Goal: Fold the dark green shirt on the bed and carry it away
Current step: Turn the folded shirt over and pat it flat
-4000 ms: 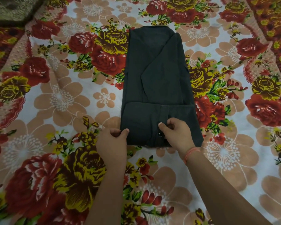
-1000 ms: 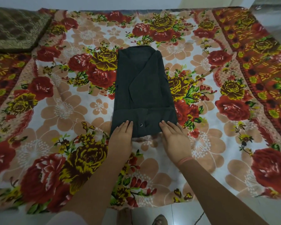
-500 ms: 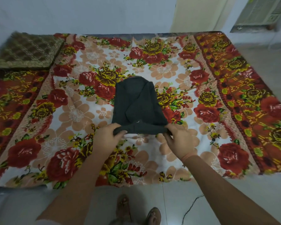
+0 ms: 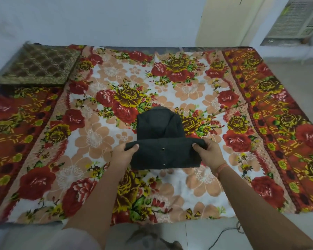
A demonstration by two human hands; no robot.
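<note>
At the near middle of the bed [image 4: 188, 186], two hands hold one shirt [image 4: 160, 127].

Hands:
- Left hand [image 4: 123, 155] pinches the shirt's left edge. The thumb lies on top and the fingers are hidden under the cloth.
- Right hand [image 4: 209, 153] pinches the right edge in the same way.
- One orange thread [image 4: 222, 167] circles the right wrist.

Shirt:
- It is dark green and folded into a narrow bundle.
- The cloth is raised along the line between the two hands, and a flap hangs down toward the viewer.
- Two metal studs [image 4: 163, 149] show on that flap, one above the other.
- The collar end points away. Whether it touches the bed cannot be told.

Surroundings:
- One floral sheet in red, yellow and peach covers the bed.
- One brown-gold cushion [image 4: 38, 66] lies at the far left corner, well apart from the shirt.
- One pale wall [image 4: 98, 20] stands behind the bed.
- One grilled unit [image 4: 294, 18] sits at the upper right.
- Pale floor [image 4: 206, 235] runs below the near edge of the bed, with one dark cable [image 4: 222, 232] on it.
- Something blurred lies beside the cable and cannot be identified.
</note>
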